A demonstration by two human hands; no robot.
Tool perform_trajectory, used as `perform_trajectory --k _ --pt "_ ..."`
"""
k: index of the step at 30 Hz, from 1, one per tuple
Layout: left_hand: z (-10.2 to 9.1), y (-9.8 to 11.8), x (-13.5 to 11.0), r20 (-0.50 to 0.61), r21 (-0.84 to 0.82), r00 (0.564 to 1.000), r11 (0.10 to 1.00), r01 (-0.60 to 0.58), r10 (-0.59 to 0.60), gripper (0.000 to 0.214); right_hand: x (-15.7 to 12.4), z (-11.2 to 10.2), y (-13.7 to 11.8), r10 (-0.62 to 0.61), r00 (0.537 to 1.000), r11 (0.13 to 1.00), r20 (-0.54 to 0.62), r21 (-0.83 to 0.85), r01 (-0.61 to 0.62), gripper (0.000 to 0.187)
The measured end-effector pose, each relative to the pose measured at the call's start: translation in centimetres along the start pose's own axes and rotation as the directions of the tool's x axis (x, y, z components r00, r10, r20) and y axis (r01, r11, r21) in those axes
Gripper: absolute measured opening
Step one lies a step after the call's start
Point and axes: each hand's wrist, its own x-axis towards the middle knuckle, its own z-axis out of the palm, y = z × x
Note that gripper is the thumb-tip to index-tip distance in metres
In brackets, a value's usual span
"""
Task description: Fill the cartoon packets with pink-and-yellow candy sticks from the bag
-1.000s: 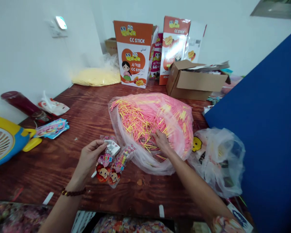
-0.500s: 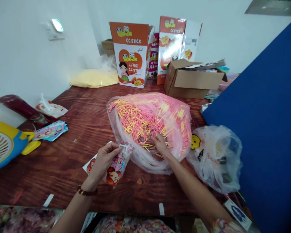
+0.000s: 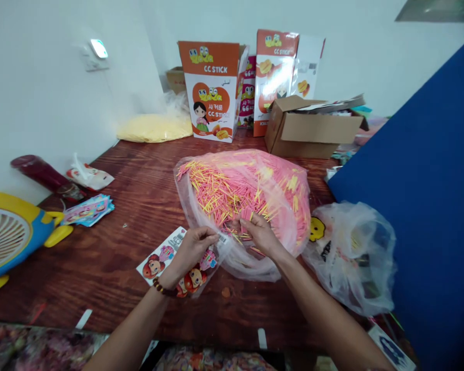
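A large clear plastic bag (image 3: 232, 257) lies open on the table, full of thin pink and yellow sticks (image 3: 216, 193). At its mouth my right hand (image 3: 263, 237) pinches a small bunch of pink sticks (image 3: 246, 214). My left hand (image 3: 193, 252) is closed on the upper end of a small printed plastic packet (image 3: 196, 278), which has a cartoon girl on it. The packet overlaps the near left edge of the big bag. Beneath my left wrist lies a flat card or packet (image 3: 150, 265) with a similar cartoon print.
Printed cartons (image 3: 212, 93) and an open cardboard box (image 3: 317, 129) stand at the back. A white plastic bag (image 3: 351, 257) sits at right beside a blue panel (image 3: 421, 170). At left are a yellow-and-blue fan (image 3: 7, 232), colourful packets (image 3: 88, 210) and a dark red bottle (image 3: 42, 172).
My left hand has carried the packet right, closer to my right hand, uncovering more of the printed card. My right hand now shows a bunch of pink sticks at its fingertips.
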Motion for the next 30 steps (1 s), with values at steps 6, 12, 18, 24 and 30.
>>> perform_trajectory --k 6,12,18,24,30 --pt "-0.1 -0.1 -0.1 0.074 -0.014 0.997 1.000 -0.003 0.004 0.026 -0.7 1.2 -1.8 -0.178 0.949 0.807 0.261 -0.513 0.292 0.014" --pt "-0.3 -0.9 -0.5 0.097 0.072 0.995 0.997 -0.021 0.014 0.030 -0.8 2.1 -1.1 -0.115 0.927 0.707 0.357 -0.627 0.329 0.012" --pt "-0.1 -2.1 -1.8 0.098 0.144 0.995 0.989 -0.028 0.014 0.035 -1.0 0.3 0.4 0.024 0.942 0.887 0.334 -0.443 0.135 0.018" --pt "-0.1 -4.3 -3.2 0.090 0.106 0.996 0.994 0.014 -0.023 0.033 1.4 -5.7 4.3 -0.028 0.998 0.648 -0.056 -0.761 -0.024 0.012" --pt "0.3 -3.9 -2.8 0.065 -0.064 0.992 0.992 0.111 -0.106 0.028 4.2 -6.2 5.6 0.028 0.995 0.383 0.094 -0.921 0.076 0.007"
